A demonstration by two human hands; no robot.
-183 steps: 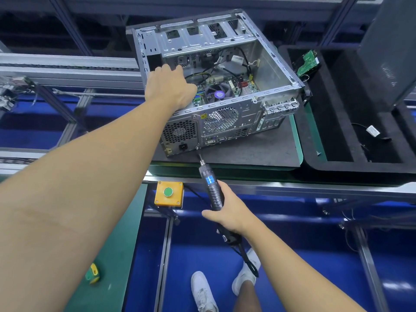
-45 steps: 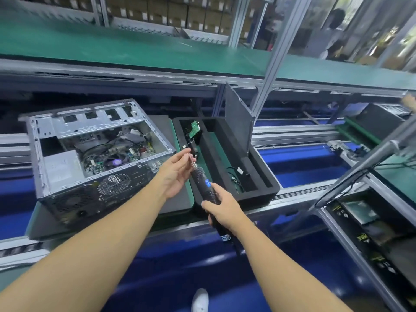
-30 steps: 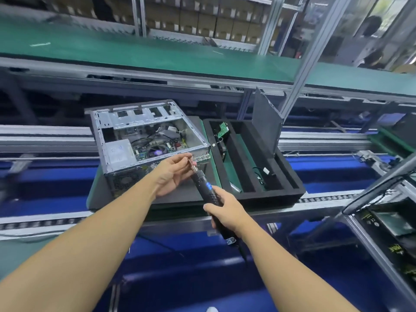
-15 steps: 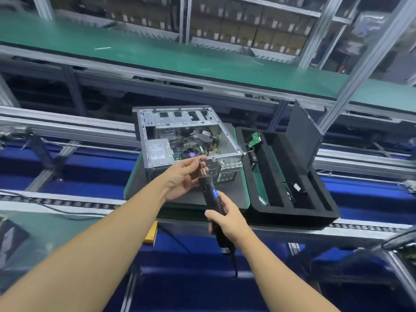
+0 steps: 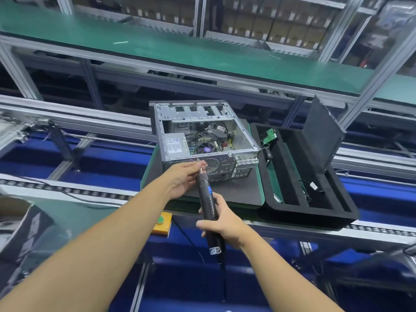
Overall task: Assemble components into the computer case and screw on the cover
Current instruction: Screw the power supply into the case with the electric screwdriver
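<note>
An open silver computer case [image 5: 202, 136] lies on a grey mat [image 5: 238, 190] on the conveyor, its motherboard, fan and power supply showing. My right hand [image 5: 221, 224] grips a black electric screwdriver [image 5: 207, 199] with a blue label, bit pointing up toward the case's rear panel. My left hand [image 5: 183, 179] pinches at the bit's tip, fingers curled round it; a screw there is too small to make out. The dark side cover [image 5: 322, 136] stands upright in the tray to the right.
A black foam tray [image 5: 301, 212] right of the case holds a green circuit board [image 5: 270, 136] and a small cable [image 5: 313, 186]. A yellow box with a green button [image 5: 161, 222] sits on the conveyor rail below. A green shelf [image 5: 180, 48] runs above.
My view has swung left, so the case and tray sit further right in the frame. Both hands stay together at the screwdriver tip, held in front of the case's rear panel.
</note>
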